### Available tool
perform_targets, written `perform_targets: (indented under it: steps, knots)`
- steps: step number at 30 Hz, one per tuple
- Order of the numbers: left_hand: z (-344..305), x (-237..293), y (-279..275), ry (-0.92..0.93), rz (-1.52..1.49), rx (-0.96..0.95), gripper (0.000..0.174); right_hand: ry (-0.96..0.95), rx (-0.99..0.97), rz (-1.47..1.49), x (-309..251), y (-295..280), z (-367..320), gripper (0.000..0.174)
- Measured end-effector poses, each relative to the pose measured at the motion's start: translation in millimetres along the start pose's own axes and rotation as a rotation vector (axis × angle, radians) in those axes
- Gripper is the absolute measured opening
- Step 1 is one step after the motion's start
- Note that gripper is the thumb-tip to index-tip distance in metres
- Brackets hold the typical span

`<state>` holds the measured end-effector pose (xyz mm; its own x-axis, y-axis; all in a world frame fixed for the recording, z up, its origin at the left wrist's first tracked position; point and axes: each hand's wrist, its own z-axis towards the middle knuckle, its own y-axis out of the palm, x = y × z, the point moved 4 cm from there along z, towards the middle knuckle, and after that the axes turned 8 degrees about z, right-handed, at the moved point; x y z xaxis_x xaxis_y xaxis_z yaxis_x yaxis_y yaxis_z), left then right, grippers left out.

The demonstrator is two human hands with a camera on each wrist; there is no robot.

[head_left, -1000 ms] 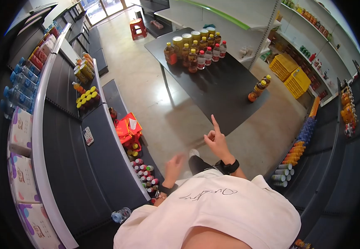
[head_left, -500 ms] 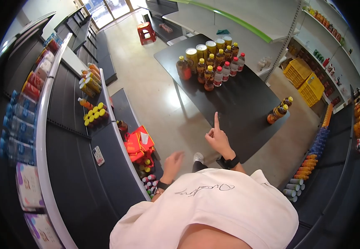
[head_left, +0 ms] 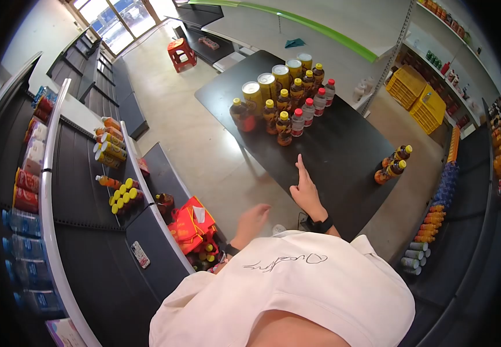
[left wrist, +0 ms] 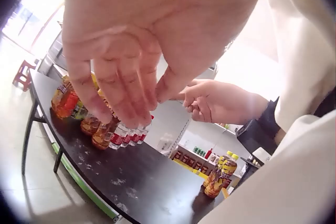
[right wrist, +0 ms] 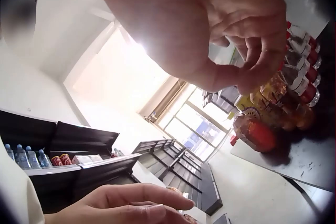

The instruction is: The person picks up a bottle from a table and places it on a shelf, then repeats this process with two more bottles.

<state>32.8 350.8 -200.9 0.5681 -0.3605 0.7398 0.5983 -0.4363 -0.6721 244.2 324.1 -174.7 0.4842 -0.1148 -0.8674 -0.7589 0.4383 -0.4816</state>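
Observation:
A black table (head_left: 337,144) carries a cluster of bottles and jars (head_left: 285,104) at its far end and a pair of amber bottles (head_left: 395,165) at its right edge. My right hand (head_left: 306,194) hovers over the table's near edge, index finger pointing at the cluster and the other fingers curled, holding nothing. In the right wrist view the curled fingers (right wrist: 247,35) hang above the bottles (right wrist: 273,108). My left hand (head_left: 253,220) floats lower left, fingers relaxed and empty. The left wrist view shows its spread fingers (left wrist: 126,87) before the table (left wrist: 142,171).
Dark shelving on the left holds yellow-capped bottles (head_left: 124,194) and a phone (head_left: 140,254). Red bags (head_left: 189,222) and small bottles sit on the floor beside it. A red stool (head_left: 180,52) stands far back, yellow crates (head_left: 418,98) right, and bottle rows (head_left: 435,208) along the right shelf.
I have stepped nearer the black table, and my pointing right hand now reaches over its near edge. The left hand stays low, open and empty.

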Motion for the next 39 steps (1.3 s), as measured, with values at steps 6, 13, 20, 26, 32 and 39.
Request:
perform_targets:
  steps: [6, 13, 20, 26, 32, 39]
  knots:
    - [34, -15, 1, -0.006, -0.068, -0.027, 0.023, 0.085, -0.035, 0.056, 17, 3, 20, 0.095]
    - [96, -38, -12, 0.026, -0.121, -0.107, 0.022, 0.123, 0.12, -0.027, 10, -1, 59, 0.099]
    - [217, -80, -47, 0.092, -0.046, -0.012, 0.027, 0.238, 0.235, -0.095, -4, 6, 122, 0.102]
    - [346, -118, -80, 0.062, -0.037, 0.158, 0.069, 0.175, 0.369, -0.112, -25, 24, 175, 0.101]
    - [435, -155, -73, 0.187, 0.09, 0.073, 0.083, 0.246, 0.441, -0.082, -30, 46, 205, 0.099]
    - [462, -150, -91, 0.207, 0.028, -0.27, 0.084, 0.253, 0.51, -0.082, -35, 74, 236, 0.095]
